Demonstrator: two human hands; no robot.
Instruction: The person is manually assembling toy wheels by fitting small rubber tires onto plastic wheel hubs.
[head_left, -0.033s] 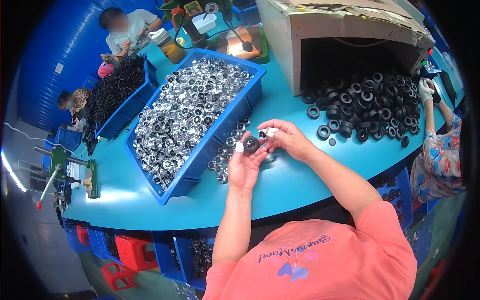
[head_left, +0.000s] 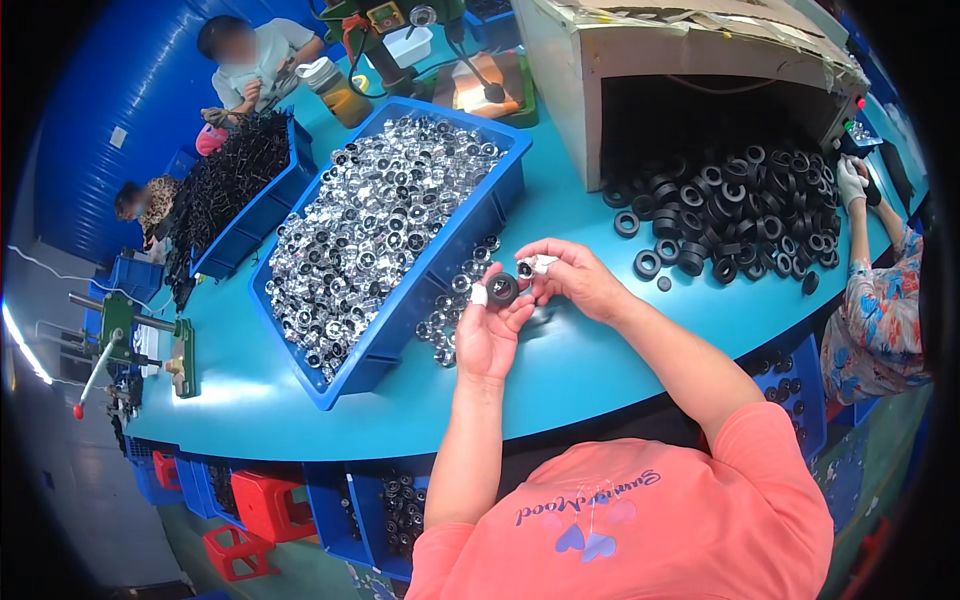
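My left hand (head_left: 487, 345) is turned palm up, with its fingers closed round a small black wheel (head_left: 502, 290) whose centre glints. White tape wraps its thumb. Close beside it, my right hand (head_left: 585, 285) pinches a small clear-and-black hub (head_left: 525, 269) between thumb and fingers, and white tape covers a fingertip there too. Loose clear hubs (head_left: 440, 325) lie on the table just left of my hands. Behind them stands a blue bin (head_left: 375, 365) heaped with the same clear hubs. To the right a pile of black rubber rings (head_left: 735, 205) spreads over the table.
A pale open-fronted box (head_left: 560, 95) rises behind the rings. Green presses stand at the back (head_left: 390, 50) and left (head_left: 183, 360) of the turquoise table (head_left: 300, 425). Another blue bin (head_left: 235, 250) holds black parts. Co-workers sit at far left; a gloved hand (head_left: 852, 185) works at right.
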